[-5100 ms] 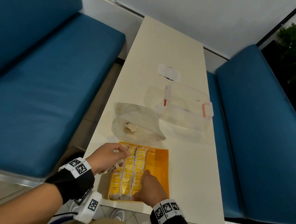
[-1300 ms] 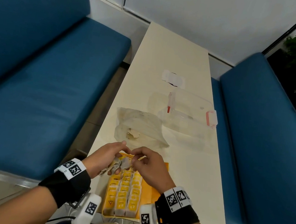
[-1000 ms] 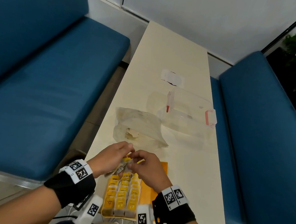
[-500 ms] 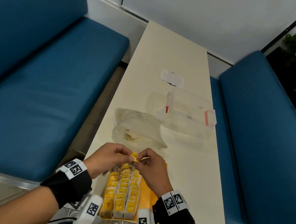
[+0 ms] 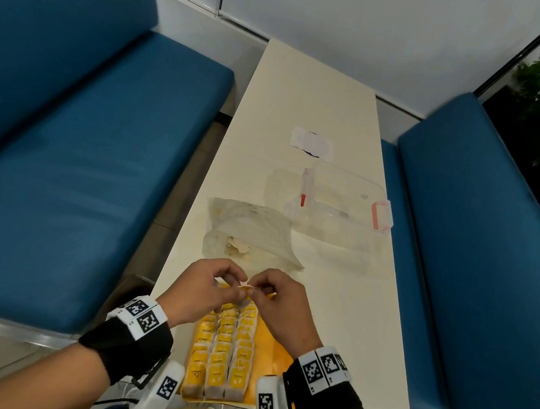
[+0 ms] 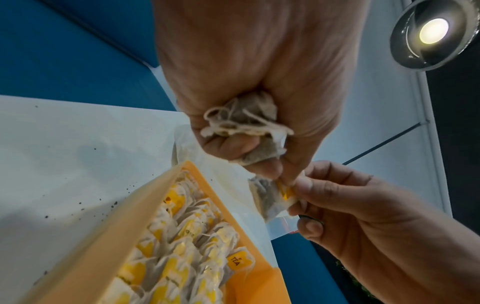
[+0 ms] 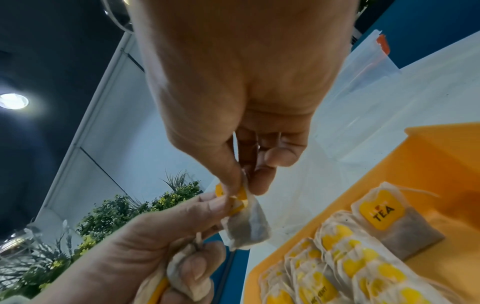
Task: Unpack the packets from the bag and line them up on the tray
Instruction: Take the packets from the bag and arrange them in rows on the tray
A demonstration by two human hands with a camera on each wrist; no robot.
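Note:
Three rows of yellow-tagged tea bag packets [image 5: 223, 349] fill the left part of the orange tray [image 5: 274, 354] at the near table edge. One more packet [image 7: 389, 220] lies alone beside the rows. Above the tray's far end, my left hand [image 5: 237, 281] and right hand [image 5: 255, 287] both pinch the yellow tag of one packet [image 7: 246, 224], which hangs between them. The left hand's curled lower fingers also grip a bunch of packets [image 6: 241, 123] with tangled strings. The clear plastic bag [image 5: 252, 235] lies just beyond the tray with something pale left inside.
A clear lidded container [image 5: 338, 205] with red clips sits beyond the bag on the right. A small white wrapper [image 5: 312, 142] lies farther up the narrow white table [image 5: 308, 85]. Blue bench seats [image 5: 82, 168] run along both sides, and dark specks dot the table left of the tray.
Both hands have lifted slightly at the tray's far end. One yellow-tagged packet has been drawn out of the left hand's bunch and is now pinched between both hands.

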